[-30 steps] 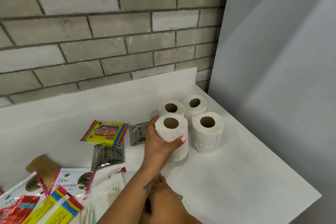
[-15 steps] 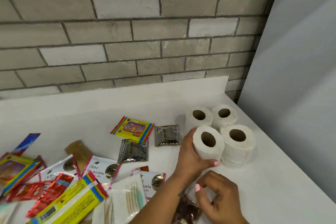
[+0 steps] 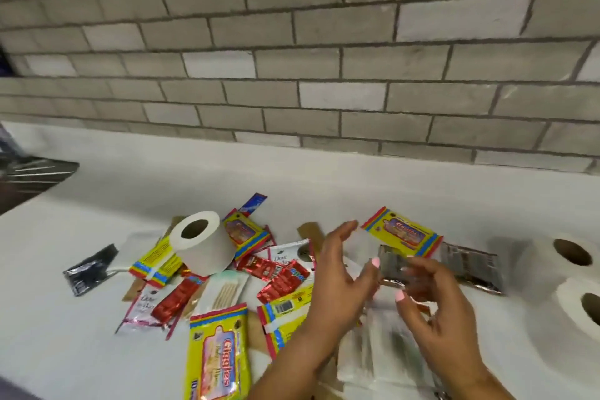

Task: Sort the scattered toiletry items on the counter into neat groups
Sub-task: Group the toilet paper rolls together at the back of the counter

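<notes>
1. Hands hover over the white bench (image 3: 324,178): left hand (image 3: 341,273) has its fingers spread and holds nothing; right hand (image 3: 441,308) has loosely curled fingers, grip blurred, so I cannot tell.
2. Silver sachet (image 3: 394,265) lies between the fingertips.
3. Scattered packets (image 3: 272,273) and one toilet roll (image 3: 203,242) lie left of the left hand; grouped rolls (image 3: 571,256) stand right of the right hand.

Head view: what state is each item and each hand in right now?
Lone toilet roll: tilted, resting on the packet pile.
Grouped toilet rolls: upright at the right edge, partly cut off.
Left hand: fingers straight, holding nothing.
Right hand: blurred, over the silver sachets; grip unclear.
Silver sachets: lying flat, side by side.
Yellow Giggles packet: flat, face up, near edge.
Black sachet: flat, apart at the left.
</notes>
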